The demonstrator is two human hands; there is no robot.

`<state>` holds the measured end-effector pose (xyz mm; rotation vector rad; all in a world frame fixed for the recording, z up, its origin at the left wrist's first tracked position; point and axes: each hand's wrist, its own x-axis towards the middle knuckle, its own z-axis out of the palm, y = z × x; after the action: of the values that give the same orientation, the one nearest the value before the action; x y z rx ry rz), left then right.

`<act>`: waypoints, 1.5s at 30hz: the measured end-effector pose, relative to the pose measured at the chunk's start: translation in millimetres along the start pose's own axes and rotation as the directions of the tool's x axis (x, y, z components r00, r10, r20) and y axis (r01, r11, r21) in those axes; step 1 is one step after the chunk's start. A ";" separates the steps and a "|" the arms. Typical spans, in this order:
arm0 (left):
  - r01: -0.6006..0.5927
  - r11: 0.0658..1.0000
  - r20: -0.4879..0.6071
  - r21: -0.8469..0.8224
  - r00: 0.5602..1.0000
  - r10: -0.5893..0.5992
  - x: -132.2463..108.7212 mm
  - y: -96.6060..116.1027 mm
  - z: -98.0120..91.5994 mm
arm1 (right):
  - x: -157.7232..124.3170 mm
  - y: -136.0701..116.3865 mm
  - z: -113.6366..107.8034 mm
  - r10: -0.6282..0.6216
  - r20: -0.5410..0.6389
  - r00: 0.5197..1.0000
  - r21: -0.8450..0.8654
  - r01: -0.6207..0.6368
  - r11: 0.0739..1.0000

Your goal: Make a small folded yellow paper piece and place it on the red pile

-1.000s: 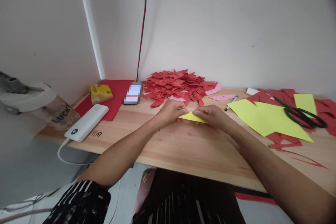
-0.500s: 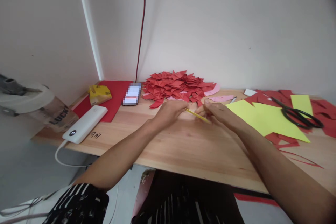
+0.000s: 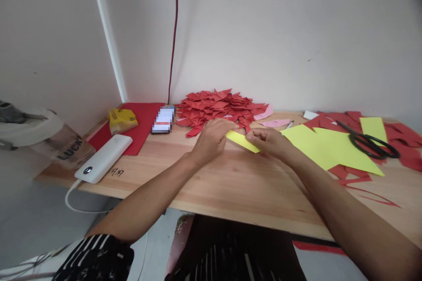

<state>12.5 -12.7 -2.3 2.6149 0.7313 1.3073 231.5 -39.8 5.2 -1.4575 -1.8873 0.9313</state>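
Yellow folded paper piece (image 3: 241, 141), edge-on earlier, now shows its face. Left hand (image 3: 211, 139) and right hand (image 3: 268, 140) fingers clamped on its ends; heap of red paper triangles (image 3: 217, 106) at 12 o'clock.

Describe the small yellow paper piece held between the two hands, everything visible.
The small yellow paper piece is a narrow, flat strip of matte bright-yellow paper, seemingly folded. It slopes from upper left down to lower right, low over the light wooden table; whether it touches the wood cannot be told. The left hand grips its left end and the right hand pinches its right end, so both ends are hidden. The heap of red folded paper triangles lies just behind it.
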 end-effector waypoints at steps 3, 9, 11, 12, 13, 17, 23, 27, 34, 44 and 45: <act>0.098 0.994 -0.002 -0.046 0.995 -0.098 2.3 1.8 -0.6 | -1.6 -1.4 2.9 -0.126 -0.081 0.989 -0.209 0.107 0.972; 0.161 0.980 0.271 0.120 0.944 -0.188 -1.9 -1.4 10.4 | -3.4 -8.0 11.7 -0.280 -0.078 0.957 -0.370 0.233 0.899; 0.175 0.974 0.304 0.145 0.929 -0.212 -4.0 -3.3 14.3 | -2.6 -8.4 13.9 -0.319 -0.060 0.946 -0.402 0.270 0.875; 0.182 0.973 0.308 0.142 0.926 -0.218 -4.6 -3.7 15.5 | -2.0 -7.8 14.9 -0.329 -0.048 0.943 -0.411 0.282 0.867; 0.188 0.974 0.308 0.130 0.926 -0.219 -4.9 -3.6 16.2 | -1.4 -6.7 16.0 -0.336 -0.037 0.941 -0.418 0.291 0.861; 0.208 0.978 0.317 0.033 0.925 -0.208 -3.7 0.4 15.2 | -0.1 -2.8 18.9 -0.342 -0.017 0.940 -0.442 0.300 0.845; 0.301 0.950 0.281 -0.079 0.921 -0.269 -1.1 2.8 12.4 | -0.6 -5.4 15.5 -0.300 -0.064 0.952 -0.466 0.237 0.852; 0.319 0.945 0.284 -0.075 0.915 -0.286 -2.5 -0.7 12.0 | -0.3 -3.3 15.5 -0.296 -0.017 0.955 -0.433 0.260 0.863; 0.234 0.972 0.284 0.025 0.930 -0.232 -4.4 0.1 15.0 | 0.9 3.4 20.5 -0.325 -0.006 0.946 -0.418 0.293 0.860; 0.224 0.974 0.287 0.013 0.933 -0.219 -3.7 -2.8 14.6 | 1.2 2.9 16.2 -0.295 0.035 0.955 -0.452 0.279 0.847; 0.222 0.975 0.286 0.017 0.933 -0.218 -3.9 -3.8 14.6 | 1.6 4.0 15.5 -0.299 0.037 0.953 -0.460 0.282 0.842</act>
<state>20.5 -9.8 -15.3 2.5419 0.9240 0.8460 221.3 -40.4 -7.1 -1.3631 -2.3276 0.3161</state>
